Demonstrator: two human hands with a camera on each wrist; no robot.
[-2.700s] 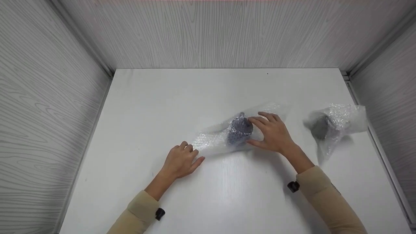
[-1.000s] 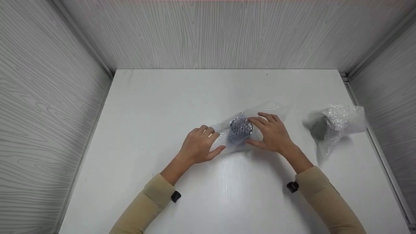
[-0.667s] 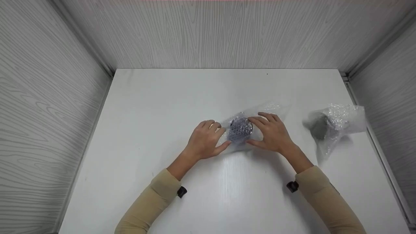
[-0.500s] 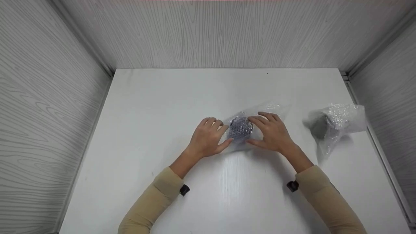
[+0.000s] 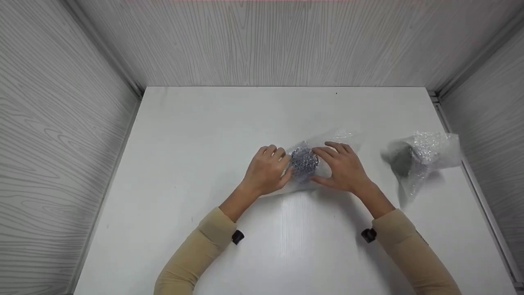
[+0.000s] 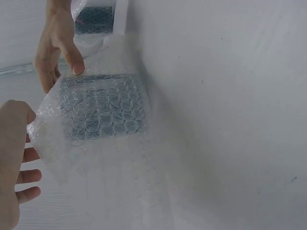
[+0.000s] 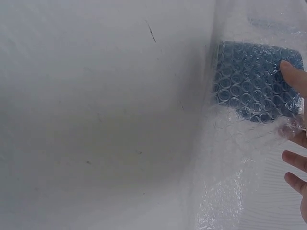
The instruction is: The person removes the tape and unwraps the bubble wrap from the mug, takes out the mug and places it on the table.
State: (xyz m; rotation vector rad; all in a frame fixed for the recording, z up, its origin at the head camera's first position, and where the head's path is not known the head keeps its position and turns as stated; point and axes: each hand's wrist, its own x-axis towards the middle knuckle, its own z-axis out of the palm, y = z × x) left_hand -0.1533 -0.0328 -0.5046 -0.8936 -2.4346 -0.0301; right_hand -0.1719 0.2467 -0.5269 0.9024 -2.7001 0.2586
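Near the middle of the white table stands a dark blue cup-shaped object [image 5: 303, 160], seen through the bubble wrap [image 5: 342, 136] around it. Its bubbled side fills much of the left wrist view, where loose wrap [image 6: 110, 182] extends below it. The left hand [image 5: 267, 170], with bent fingers, pinches a fold of wrap against the object's left side. On the opposite side, the right hand [image 5: 346, 168] steadies it between thumb and fingers. In the right wrist view its thumb [image 7: 295, 79] lies against the wrapped side. The object's underside is hidden.
A second dark object in bubble wrap [image 5: 425, 149] lies at the table's right edge, wrap trailing toward the front. Grey wood-grain panels [image 5: 262, 45] enclose the back and both sides of the white table [image 5: 213, 119].
Over these frames the left hand has moved right and slightly away from the person, bringing the loose left end of the wrap up over the object. The right hand has stayed put.
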